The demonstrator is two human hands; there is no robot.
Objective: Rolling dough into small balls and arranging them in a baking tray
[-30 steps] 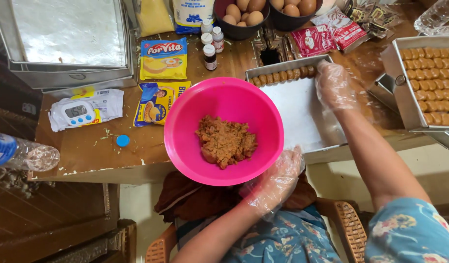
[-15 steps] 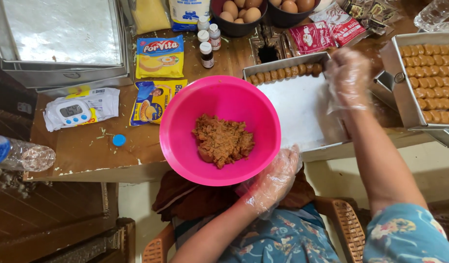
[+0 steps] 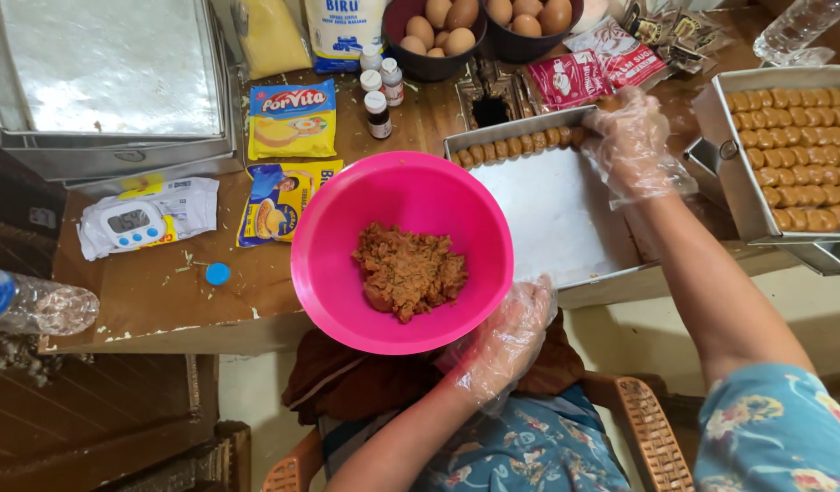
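At frame centre the gloved left hand (image 3: 502, 342) grips the lower right rim of a pink bowl (image 3: 347, 228) holding brown filling (image 3: 409, 271). The gloved right hand (image 3: 631, 146), fingers loosely curled, rests at the top right corner of a grey tray (image 3: 557, 214) by a row of small rolls (image 3: 520, 146). On the desk (image 3: 156, 292), left of the bowl, lie a yellow packet (image 3: 292, 118) and below it a blue-and-yellow packet (image 3: 276, 202); two red sachets (image 3: 593, 68) lie at upper right.
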